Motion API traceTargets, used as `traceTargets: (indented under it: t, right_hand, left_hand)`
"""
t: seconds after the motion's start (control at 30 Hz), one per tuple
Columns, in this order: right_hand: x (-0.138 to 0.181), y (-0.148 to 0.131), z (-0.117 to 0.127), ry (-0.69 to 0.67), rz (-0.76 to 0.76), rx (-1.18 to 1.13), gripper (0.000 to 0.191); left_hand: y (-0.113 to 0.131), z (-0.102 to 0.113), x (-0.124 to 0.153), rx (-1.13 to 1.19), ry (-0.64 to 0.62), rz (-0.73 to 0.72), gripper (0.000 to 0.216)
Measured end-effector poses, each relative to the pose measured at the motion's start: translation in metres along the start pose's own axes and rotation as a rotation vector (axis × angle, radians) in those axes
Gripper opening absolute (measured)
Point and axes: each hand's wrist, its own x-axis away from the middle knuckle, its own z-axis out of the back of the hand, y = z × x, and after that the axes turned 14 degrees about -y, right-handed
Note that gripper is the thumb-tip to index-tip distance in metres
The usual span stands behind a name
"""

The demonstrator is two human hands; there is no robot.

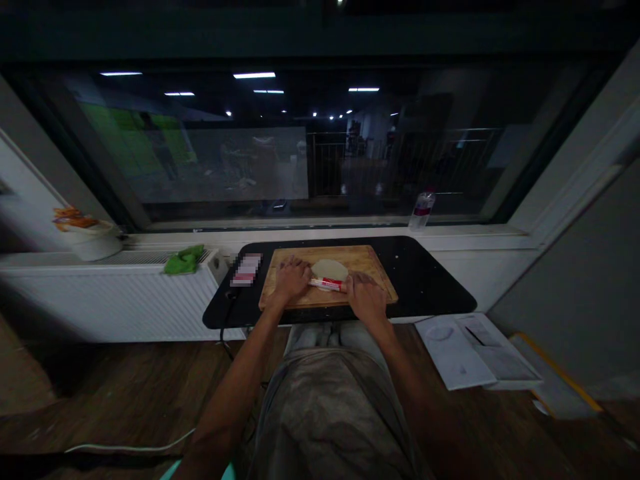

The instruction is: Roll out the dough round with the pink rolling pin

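Observation:
A rolling pin with a red and white label or wrapper around its middle lies crosswise on a wooden cutting board. Its left end is under my left hand, whose fingers curl over it. My right hand grips the other end the same way. Beneath and just beyond the pin is a flat, pale round of dough; the pin presses across its near part. Both ends of the pin are hidden by my hands.
The board rests on a black table against the windowsill. A blurred pink-and-white item lies at its left. A water bottle stands on the sill. Left are a green cloth and a white pot on a radiator. An open white box sits lower right.

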Motion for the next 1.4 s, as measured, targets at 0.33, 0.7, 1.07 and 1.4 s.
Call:
traceTargets:
  t: [0.33, 0.7, 1.07, 1.4]
  right_hand:
    - [-0.027, 0.003, 0.005, -0.017, -0.019, 0.024, 0.05]
    - [-0.043, 0.008, 0.009, -0.052, 0.002, 0.006, 0.044]
    - [-0.017, 0.01, -0.004, 0.03, 0.034, -0.021, 0.042]
    - [-0.004, 0.01, -0.012, 0.084, 0.073, -0.061, 0.04]
  left_hand:
    - [-0.006, -0.006, -0.002, -0.031, 0.005, -0.017, 0.042]
    - [0.002, -0.003, 0.009, -0.005, 0.028, 0.03, 0.036]
    - [0.004, -0.01, 0.024, 0.01, 0.08, -0.001, 0.041]
    - [0.003, -0.022, 0.038, 0.073, 0.201, -0.035, 0.04]
